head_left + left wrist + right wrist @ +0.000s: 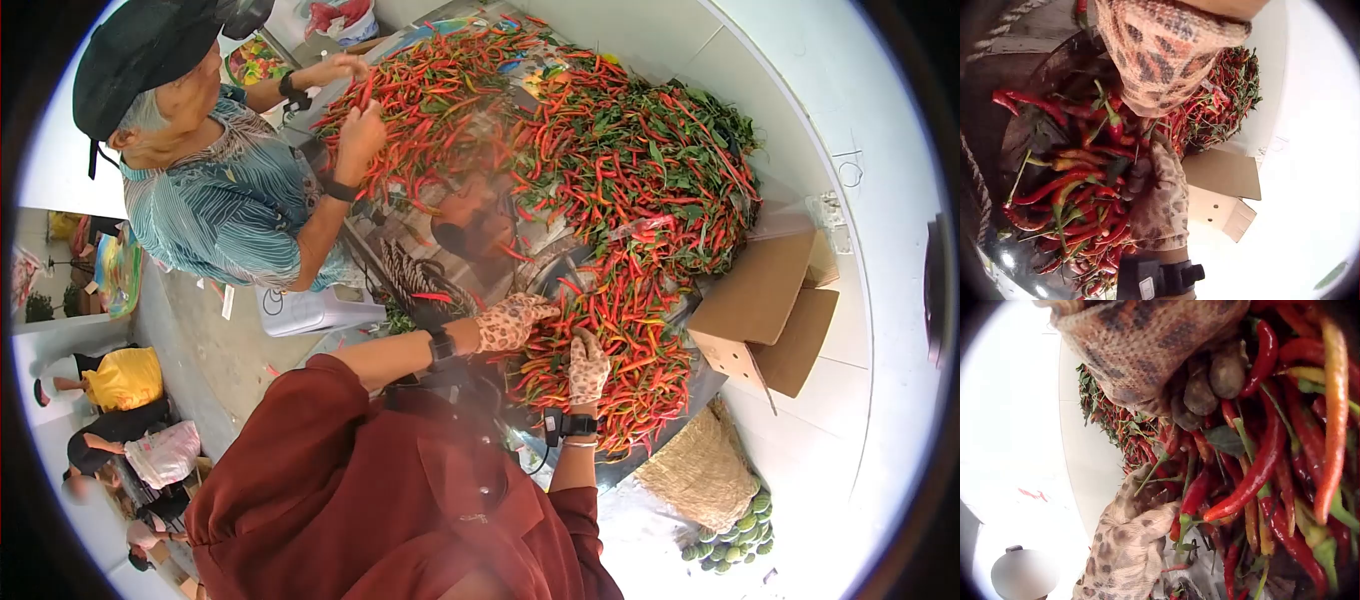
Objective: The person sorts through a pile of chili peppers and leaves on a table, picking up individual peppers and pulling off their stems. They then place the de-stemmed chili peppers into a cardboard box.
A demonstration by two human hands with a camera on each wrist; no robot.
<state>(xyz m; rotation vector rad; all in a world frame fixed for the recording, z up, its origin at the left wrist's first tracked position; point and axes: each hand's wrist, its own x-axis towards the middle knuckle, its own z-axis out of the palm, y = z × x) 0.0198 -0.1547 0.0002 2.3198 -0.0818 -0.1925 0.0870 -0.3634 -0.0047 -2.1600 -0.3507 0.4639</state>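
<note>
Both hands wear spotted, leopard-print gloves and work at the near part of a big heap of red chili peppers (625,345). My left hand (515,322) comes in from the left; its thumb and finger pinch at a red chili pepper (1194,494) with a green stem. To its right, my right hand (588,368) has its dark-tipped fingers curled down among the peppers, gripping at some of them. Its fingertips (1200,394) show close beside a shiny red pepper (1263,359). Inside the right palm, the view is blocked by the glove.
Another person (220,190) in a patterned shirt handles peppers across the table. An open cardboard box (745,310) stands right of the heap, with a woven sack (705,470) and several green melons (735,540) below. A rope (415,270) lies left of my hands.
</note>
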